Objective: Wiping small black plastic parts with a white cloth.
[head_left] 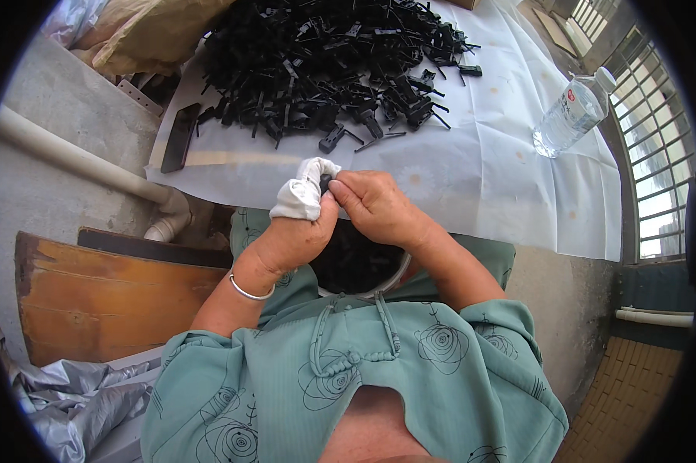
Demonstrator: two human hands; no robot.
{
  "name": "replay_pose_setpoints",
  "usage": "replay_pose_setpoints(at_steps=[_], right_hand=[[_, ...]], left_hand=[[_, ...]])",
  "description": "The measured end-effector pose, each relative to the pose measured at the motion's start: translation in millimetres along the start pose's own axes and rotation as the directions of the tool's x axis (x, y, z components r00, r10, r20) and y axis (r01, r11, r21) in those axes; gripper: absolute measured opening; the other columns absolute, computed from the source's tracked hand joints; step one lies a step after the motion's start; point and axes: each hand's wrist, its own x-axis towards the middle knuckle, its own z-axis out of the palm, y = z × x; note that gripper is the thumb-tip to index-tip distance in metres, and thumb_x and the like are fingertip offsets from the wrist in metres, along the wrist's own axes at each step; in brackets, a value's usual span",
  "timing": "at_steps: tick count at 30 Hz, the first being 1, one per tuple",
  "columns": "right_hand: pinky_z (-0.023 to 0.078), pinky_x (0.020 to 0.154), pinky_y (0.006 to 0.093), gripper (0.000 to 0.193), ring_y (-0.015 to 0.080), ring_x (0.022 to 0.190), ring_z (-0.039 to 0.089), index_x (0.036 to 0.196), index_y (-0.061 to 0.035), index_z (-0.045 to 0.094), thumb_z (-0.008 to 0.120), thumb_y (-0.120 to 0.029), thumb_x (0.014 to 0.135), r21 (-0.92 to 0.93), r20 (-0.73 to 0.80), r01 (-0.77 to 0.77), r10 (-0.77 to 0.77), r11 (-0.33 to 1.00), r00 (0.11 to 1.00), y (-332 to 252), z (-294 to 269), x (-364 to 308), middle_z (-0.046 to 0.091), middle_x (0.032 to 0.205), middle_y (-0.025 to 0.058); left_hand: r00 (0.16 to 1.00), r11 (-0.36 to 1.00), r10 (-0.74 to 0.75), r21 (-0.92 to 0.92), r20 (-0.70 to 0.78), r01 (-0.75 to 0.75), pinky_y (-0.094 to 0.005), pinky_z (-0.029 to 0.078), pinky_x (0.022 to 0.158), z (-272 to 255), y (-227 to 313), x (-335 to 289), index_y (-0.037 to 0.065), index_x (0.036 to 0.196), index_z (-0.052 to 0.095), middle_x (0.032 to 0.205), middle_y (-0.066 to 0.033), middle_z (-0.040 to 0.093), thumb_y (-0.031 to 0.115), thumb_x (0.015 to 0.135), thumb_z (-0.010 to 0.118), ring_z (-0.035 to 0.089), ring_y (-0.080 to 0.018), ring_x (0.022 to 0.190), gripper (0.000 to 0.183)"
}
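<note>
A small black plastic part (325, 184) sits pinched between my two hands above my lap. My left hand (300, 228) has a white cloth covering (300, 197) over its fingers, with the thumb bare, and grips the part from the left. From the other side the bent fingers and thumb of my right hand (375, 202) close on it, hiding most of its shape. Beneath my hands, between my knees, stands a white-rimmed bucket (404, 270) holding dark pieces. Just beyond my hands, a heap of black plastic parts (317, 69) with thin prongs spreads over the table.
A pale plastic sheet (479, 185) covers the table. A dark phone (180, 139) lies near its left edge, and a clear water bottle (575, 114) stands at the right. To my left are a pipe (85, 154) and a wooden board (116, 293); a barred window (657, 147) is at right.
</note>
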Motion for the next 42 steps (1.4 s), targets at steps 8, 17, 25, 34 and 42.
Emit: replay_pose_setpoints(at_steps=[8, 17, 25, 34, 42], right_hand=[[0.049, 0.065, 0.0415, 0.019, 0.0332, 0.075, 0.061, 0.097, -0.006, 0.056, 0.056, -0.02, 0.084, -0.726, -0.183, -0.247, 0.166, 0.642, 0.969, 39, -45, 27, 0.063, 0.081, 0.0145], [0.048, 0.06, 0.0344, 0.012, 0.0288, 0.068, 0.06, 0.092, -0.0045, 0.059, 0.059, -0.009, 0.081, -0.435, -0.154, -0.035, -0.036, 0.9, 0.987, 30, -36, 15, 0.062, 0.079, 0.0124], [0.045, 0.053, 0.0321, 0.017, 0.0255, 0.06, 0.056, 0.087, -0.0028, 0.057, 0.067, -0.007, 0.074, -0.299, 0.116, 0.166, -0.137, 0.94, 0.984, 12, -24, 6, 0.058, 0.074, 0.0113], [0.037, 0.048, 0.0248, 0.017, 0.01, 0.053, 0.044, 0.072, -0.002, 0.054, 0.067, -0.011, 0.079, -0.034, -0.216, -0.064, 0.055, 0.997, 0.975, 4, -9, 11, 0.05, 0.062, 0.0023], [0.039, 0.053, 0.0313, 0.029, 0.0167, 0.054, 0.043, 0.072, 0.0017, 0.053, 0.051, -0.02, 0.091, 0.014, 0.038, -0.026, 0.025, 1.0, 0.999, 0, -20, 7, 0.05, 0.059, 0.0097]], left_hand=[[0.979, 0.899, 0.2, 0.407, -0.046, -0.165, -0.0374, 0.041, 0.09, -15, -30, 7, 0.0, 0.105, 0.06, 0.104, -0.0162, 0.06, 0.01, 0.079, 0.058, 0.054, -0.0322, 0.1, 0.028], [0.941, 0.821, -0.338, -0.494, -0.02, 0.284, -0.0207, 0.044, 0.056, -4, -29, 14, 0.001, 0.113, 0.05, 0.092, -0.0037, 0.059, 0.012, 0.091, 0.051, 0.055, -0.0066, 0.067, 0.025], [0.937, 0.626, -0.348, -0.752, -0.033, 0.206, -0.0177, 0.041, 0.051, 8, -25, 17, 0.003, 0.109, 0.05, 0.084, -0.0001, 0.058, 0.01, 0.088, 0.057, 0.051, -0.0045, 0.064, 0.023], [0.969, 0.736, -0.203, -0.631, 0.14, 0.245, -0.0186, 0.042, 0.05, 7, -10, 8, 0.001, 0.113, 0.048, 0.082, -0.0028, 0.057, 0.008, 0.089, 0.051, 0.054, -0.0067, 0.06, 0.025], [0.967, 0.881, -0.253, -0.423, -0.045, 0.211, -0.0235, 0.047, 0.056, 12, -11, 7, -0.003, 0.11, 0.051, 0.085, -0.0064, 0.06, 0.003, 0.083, 0.056, 0.056, -0.0097, 0.065, 0.028]])
